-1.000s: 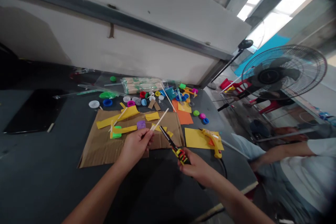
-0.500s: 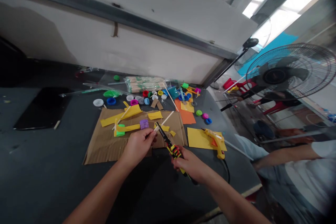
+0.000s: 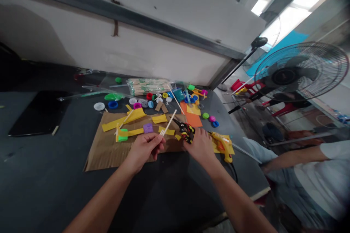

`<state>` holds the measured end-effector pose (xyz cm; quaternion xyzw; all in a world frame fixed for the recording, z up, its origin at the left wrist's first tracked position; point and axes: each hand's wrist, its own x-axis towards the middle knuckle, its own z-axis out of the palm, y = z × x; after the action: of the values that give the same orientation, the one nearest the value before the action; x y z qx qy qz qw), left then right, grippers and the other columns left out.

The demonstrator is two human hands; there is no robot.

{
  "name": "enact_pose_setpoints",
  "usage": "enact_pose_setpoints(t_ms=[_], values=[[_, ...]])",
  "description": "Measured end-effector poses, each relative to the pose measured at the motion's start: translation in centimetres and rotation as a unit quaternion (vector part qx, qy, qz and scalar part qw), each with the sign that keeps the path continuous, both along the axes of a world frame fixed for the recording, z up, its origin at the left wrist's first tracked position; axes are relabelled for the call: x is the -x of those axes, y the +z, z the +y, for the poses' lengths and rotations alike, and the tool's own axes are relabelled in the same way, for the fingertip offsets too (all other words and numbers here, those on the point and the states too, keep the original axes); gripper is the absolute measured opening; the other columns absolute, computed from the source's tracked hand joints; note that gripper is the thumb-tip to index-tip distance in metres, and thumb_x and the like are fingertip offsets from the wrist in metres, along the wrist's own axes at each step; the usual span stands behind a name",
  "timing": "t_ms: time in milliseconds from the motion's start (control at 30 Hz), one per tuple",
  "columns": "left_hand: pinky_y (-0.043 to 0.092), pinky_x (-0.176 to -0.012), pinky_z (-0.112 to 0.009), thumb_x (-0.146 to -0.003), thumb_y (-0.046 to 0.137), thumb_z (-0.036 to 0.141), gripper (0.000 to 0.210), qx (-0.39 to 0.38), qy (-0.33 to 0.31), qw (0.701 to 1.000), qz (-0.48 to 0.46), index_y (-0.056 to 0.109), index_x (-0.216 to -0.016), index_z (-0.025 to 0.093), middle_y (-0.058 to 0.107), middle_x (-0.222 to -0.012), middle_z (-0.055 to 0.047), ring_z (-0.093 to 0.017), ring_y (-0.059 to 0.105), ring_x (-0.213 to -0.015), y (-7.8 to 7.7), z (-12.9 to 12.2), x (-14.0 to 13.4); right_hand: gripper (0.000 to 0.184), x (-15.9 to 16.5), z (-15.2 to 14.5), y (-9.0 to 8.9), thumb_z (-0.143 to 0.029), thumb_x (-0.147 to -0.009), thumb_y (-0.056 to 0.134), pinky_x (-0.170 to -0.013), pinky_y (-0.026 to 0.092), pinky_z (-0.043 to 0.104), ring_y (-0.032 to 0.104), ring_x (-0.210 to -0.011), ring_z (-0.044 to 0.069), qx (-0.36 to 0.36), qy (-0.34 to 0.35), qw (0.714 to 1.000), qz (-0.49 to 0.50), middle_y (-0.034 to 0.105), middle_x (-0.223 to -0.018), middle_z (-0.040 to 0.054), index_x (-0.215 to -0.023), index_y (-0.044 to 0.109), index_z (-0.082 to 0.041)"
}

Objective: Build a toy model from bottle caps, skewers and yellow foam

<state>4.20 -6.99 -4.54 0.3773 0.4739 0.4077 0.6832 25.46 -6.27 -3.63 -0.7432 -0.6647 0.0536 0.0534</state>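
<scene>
My left hand (image 3: 146,150) pinches several thin pale wooden sticks (image 3: 170,122), one much longer than the rest, pointing up and to the right. My right hand (image 3: 201,145) is closed over a pair of pliers (image 3: 186,131) with black jaws and red, yellow and black handles. The jaws are clear of the sticks and lie over the right edge of a cardboard sheet (image 3: 106,154). On that cardboard are yellow paper strips (image 3: 112,125), a green cap (image 3: 123,135) joined to a yellow strip, and a purple piece (image 3: 148,127).
A yellow glue gun (image 3: 223,145) lies right of my right hand. Behind the cardboard are bottle caps (image 3: 113,105) and bagged wooden sticks (image 3: 147,86). A black phone-like slab (image 3: 38,113) lies left. A fan (image 3: 286,75) and a seated person (image 3: 311,174) are to the right.
My right hand has drawn the pliers away from the sticks, to the right and down toward the table, and turned palm-down over them. My left hand keeps the sticks, now tilted more upright.
</scene>
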Motion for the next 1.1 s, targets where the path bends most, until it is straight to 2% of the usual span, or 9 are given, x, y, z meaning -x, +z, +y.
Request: enact_pose_setpoints(t_ms=[133, 233, 267, 333, 433, 567, 667, 900, 1100], values=[[0.038, -0.038, -0.017, -0.074, 0.064, 0.043, 0.028, 0.022, -0.023, 0.999, -0.020, 0.063, -0.071, 0.015, 0.057, -0.057, 0.002, -0.006, 0.045, -0.042, 0.5, -0.3, -0.1, 0.054, 0.5, 0.8, 0.2, -0.038, -0.075, 0.066, -0.095, 0.037, 0.049, 0.052, -0.112, 0.037, -0.042, 0.039, 0.998, -0.028, 0.060, -0.117, 0.0213, -0.120, 0.058, -0.010], [0.037, -0.038, -0.016, -0.074, 0.064, 0.044, 0.029, 0.020, -0.036, 0.999, -0.014, 0.063, -0.072, 0.015, 0.057, -0.058, 0.002, -0.005, 0.045, -0.043, 0.5, -0.4, -0.2, 0.043, 1.7, 0.2, 1.8, -0.042, -0.082, 0.060, -0.096, 0.039, 0.045, 0.054, -0.112, 0.031, -0.077, 0.105, 0.978, 0.164, 0.065, -0.116, 0.0147, -0.115, 0.065, -0.016], [0.037, -0.038, -0.017, -0.074, 0.064, 0.045, 0.030, 0.014, -0.043, 0.999, -0.012, 0.062, -0.072, 0.015, 0.058, -0.058, 0.002, -0.005, 0.045, -0.043, 0.5, -0.4, -0.3, 0.038, 2.3, 0.0, 2.2, -0.043, -0.083, 0.059, -0.091, 0.044, 0.040, 0.059, -0.104, 0.027, -0.052, 0.115, 0.955, 0.270, 0.069, -0.108, 0.0117, -0.109, 0.068, -0.017], [0.038, -0.038, -0.017, -0.074, 0.064, 0.048, 0.033, -0.003, -0.060, 0.998, -0.006, 0.060, -0.069, 0.015, 0.057, -0.058, 0.002, -0.006, 0.046, -0.043, 0.3, -0.5, -0.4, 0.031, 3.7, -0.3, 2.5, -0.042, -0.082, 0.060, -0.076, 0.049, 0.032, 0.064, -0.082, 0.021, 0.042, 0.101, 0.878, 0.467, 0.072, -0.087, 0.0063, -0.094, 0.073, -0.018], [0.040, -0.038, -0.018, -0.075, 0.063, 0.052, 0.037, -0.023, -0.084, 0.996, 0.002, 0.058, -0.068, 0.016, 0.056, -0.057, 0.002, -0.007, 0.046, -0.045, 0.2, -0.7, -0.6, 0.025, 5.5, -0.3, 1.8, -0.040, -0.073, 0.069, -0.058, 0.044, 0.025, 0.058, -0.059, 0.014, 0.105, 0.029, 0.777, 0.620, 0.066, -0.064, 0.0010, -0.078, 0.074, -0.016], [0.043, -0.040, -0.020, -0.077, 0.062, 0.054, 0.039, -0.038, -0.092, 0.995, -0.008, 0.059, -0.070, 0.015, 0.056, -0.060, 0.002, -0.008, 0.048, -0.048, 0.4, -0.9, -0.6, 0.024, 6.1, 0.1, 1.0, -0.036, -0.060, 0.079, -0.044, 0.030, 0.020, 0.046, -0.046, 0.007, 0.107, -0.063, 0.720, 0.682, 0.059, -0.052, -0.0015, -0.068, 0.073, -0.014], [0.046, -0.041, -0.021, -0.077, 0.063, 0.052, 0.038, -0.039, -0.112, 0.992, -0.046, 0.064, -0.078, 0.014, 0.058, -0.067, 0.000, -0.010, 0.051, -0.054, 0.5, -0.9, -0.4, 0.027, 6.1, 0.3, 1.3, -0.036, -0.055, 0.080, -0.041, 0.026, 0.019, 0.045, -0.044, 0.006, 0.125, -0.100, 0.680, 0.716, 0.059, -0.051, -0.0009, -0.064, 0.071, -0.012], [0.048, -0.044, -0.021, -0.075, 0.067, 0.049, 0.035, -0.034, -0.106, 0.992, -0.058, 0.064, -0.072, 0.014, 0.058, -0.064, 0.000, -0.009, 0.052, -0.053, 0.0, -0.8, -0.4, 0.025, 6.5, 0.1, 1.8, -0.035, -0.059, 0.078, -0.040, 0.025, 0.019, 0.046, -0.042, 0.006, 0.143, -0.082, 0.665, 0.729, 0.058, -0.050, -0.0011, -0.063, 0.068, -0.012], [0.051, -0.047, -0.024, -0.069, 0.071, 0.053, 0.041, -0.009, -0.086, 0.994, -0.059, 0.061, -0.072, 0.013, 0.058, -0.062, 0.001, -0.009, 0.053, -0.050, 0.1, -0.9, -0.6, 0.026, 6.4, 0.0, 1.2, -0.037, -0.062, 0.078, -0.041, 0.025, 0.020, 0.043, -0.042, 0.006, 0.119, -0.060, 0.704, 0.698, 0.058, -0.051, -0.0016, -0.063, 0.067, -0.013]])
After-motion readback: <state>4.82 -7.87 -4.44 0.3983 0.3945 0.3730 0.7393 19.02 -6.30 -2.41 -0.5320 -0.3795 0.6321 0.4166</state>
